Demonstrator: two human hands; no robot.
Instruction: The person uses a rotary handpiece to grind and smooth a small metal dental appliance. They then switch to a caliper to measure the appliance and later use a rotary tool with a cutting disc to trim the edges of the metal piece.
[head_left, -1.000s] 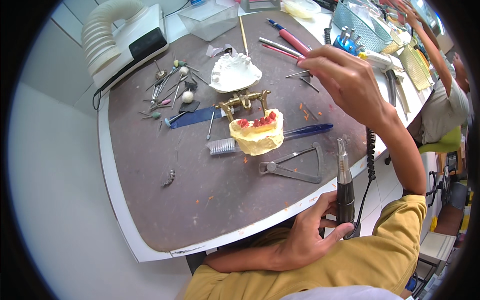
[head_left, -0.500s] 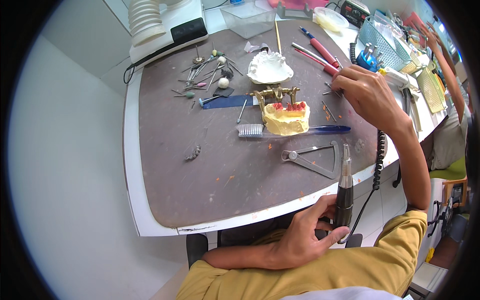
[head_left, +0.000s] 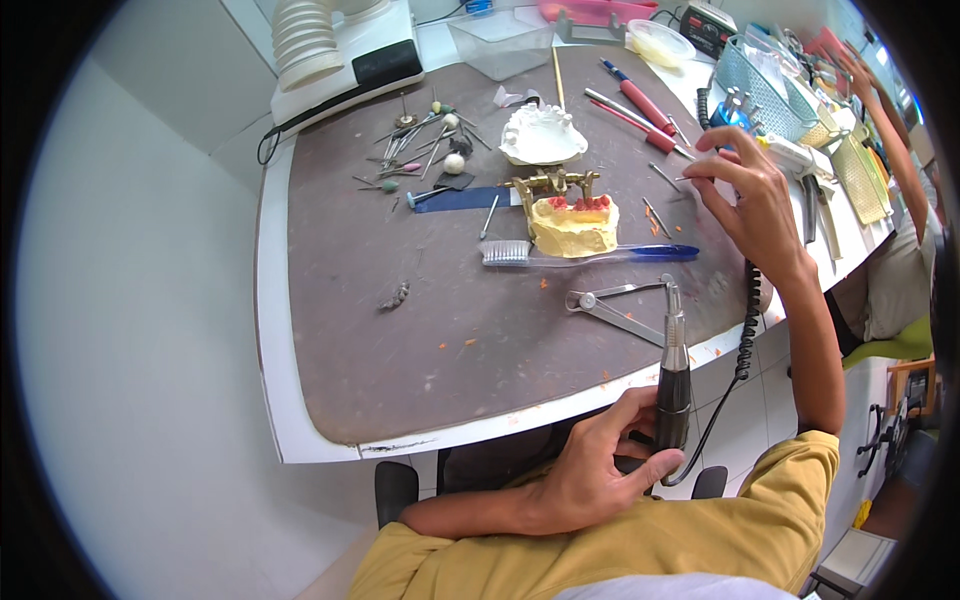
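Note:
My left hand point(head_left: 600, 460) is wrapped round a black and silver dental handpiece point(head_left: 674, 395), which stands upright at the table's near edge with its nose up. At the right, my right hand point(head_left: 745, 195) hovers over the mat with thumb and index finger pinched together; whatever is between the fingertips is too small to make out. A thin metal bur point(head_left: 663, 178) lies just left of those fingertips. A yellow dental model point(head_left: 574, 235) with red-topped teeth sits mid-table on a brass articulator point(head_left: 553, 182), and a white plaster cast point(head_left: 543, 135) stands behind it.
A toothbrush point(head_left: 640, 253) and a metal caliper point(head_left: 620, 315) lie before the model. Several burs point(head_left: 430, 140) are scattered at the back left, below a suction hose point(head_left: 308, 45). Red-handled tools point(head_left: 648, 107) and a blue bur stand point(head_left: 732, 108) are behind my right hand. Another person's arm point(head_left: 885, 125) shows far right.
My right hand has lifted and drawn slightly right from the burs on the mat. One bur there is more plainly visible. The handpiece in my left hand has shifted slightly left.

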